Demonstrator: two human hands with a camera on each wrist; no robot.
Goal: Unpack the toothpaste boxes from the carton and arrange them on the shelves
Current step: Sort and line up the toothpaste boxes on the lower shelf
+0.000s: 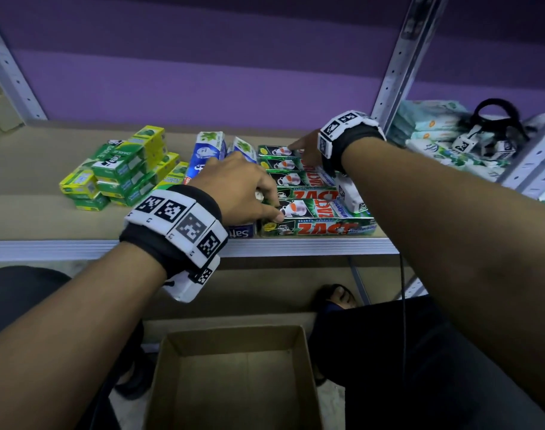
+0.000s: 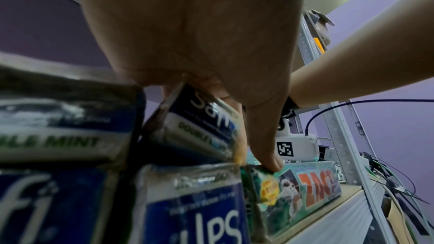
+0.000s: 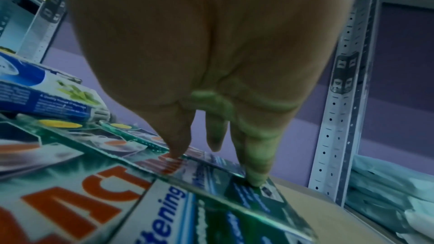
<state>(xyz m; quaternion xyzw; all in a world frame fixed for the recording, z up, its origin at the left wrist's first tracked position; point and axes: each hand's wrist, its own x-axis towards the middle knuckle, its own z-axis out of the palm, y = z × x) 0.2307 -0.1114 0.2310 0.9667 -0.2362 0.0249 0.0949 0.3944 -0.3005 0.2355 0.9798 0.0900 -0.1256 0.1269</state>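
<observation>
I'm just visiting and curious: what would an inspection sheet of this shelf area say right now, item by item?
Surface: tan shelf with a metal front edge, purple wall behind.
Job's things: green ZACT boxes in a row at the right; blue Safi boxes beside them; small green-and-yellow boxes piled at the left; carton open on the floor below, no boxes visible inside.
Clutter: pale soft packs on the neighbouring shelf, with a black-strapped tagged device on them.
Grippers: left hand grips the near end of the ZACT row; right hand presses straight fingers on the far boxes.
Cables: dark cable hanging by the right arm.
Surroundings: perforated metal uprights.
</observation>
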